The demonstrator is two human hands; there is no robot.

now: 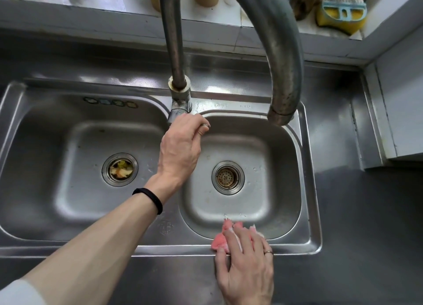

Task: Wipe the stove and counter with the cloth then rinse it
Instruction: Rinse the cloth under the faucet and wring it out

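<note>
A pink cloth [220,239] lies bunched on the front rim of the right sink basin [283,190]. My right hand [247,266] holds it there, fingers curled over it. My left hand [180,149] reaches across the divider to the base of the tap [179,103]; its fingers curl around the tap handle, which the hand mostly hides. The curved spout [281,76] ends above the right basin. No water runs from it.
The left basin [45,167] has food scraps in its drain strainer [120,169]. The right drain [227,177] is bare. A steel counter [354,224] surrounds the sink. A yellow sponge with a blue brush [341,14] sits on the back ledge at the right.
</note>
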